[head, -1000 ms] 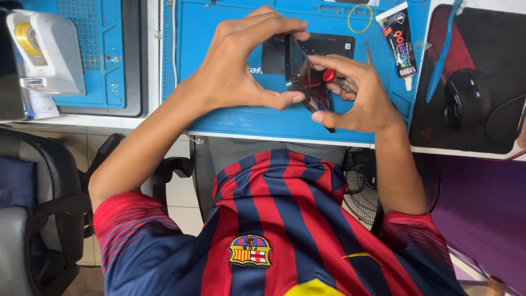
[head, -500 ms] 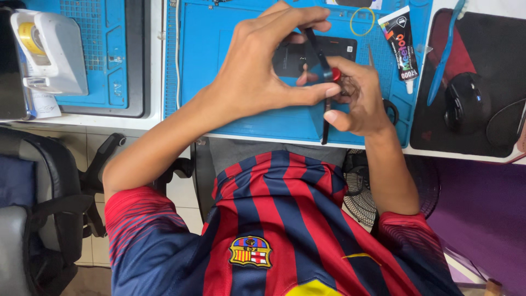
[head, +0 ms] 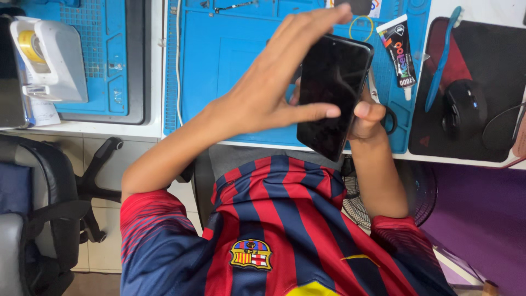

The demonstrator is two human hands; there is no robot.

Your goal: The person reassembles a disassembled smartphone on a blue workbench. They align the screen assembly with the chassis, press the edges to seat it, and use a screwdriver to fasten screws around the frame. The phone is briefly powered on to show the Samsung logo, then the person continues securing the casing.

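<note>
Phone (head: 334,93) sits dark-faced above our blue mat (head: 230,55). Our right hand (head: 368,115) clamps its edge; our left hand (head: 268,93) spreads open, thumb touching the glass.

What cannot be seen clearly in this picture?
- Right hand, head view: mostly hidden behind the black phone, so its grip is unclear.
- Phone's far face: turned away.
- Yellow ring: partly covered by the left hand.
- Black mouse: details too dark.

Your left hand (head: 268,96) is raised, fingers stretched long and angled up to the right, thumb laid flat across. Left forearm bare, elbow bent low. Your right hand (head: 368,116) sits mostly hidden, thumb curled forward, forearm running down.
</note>
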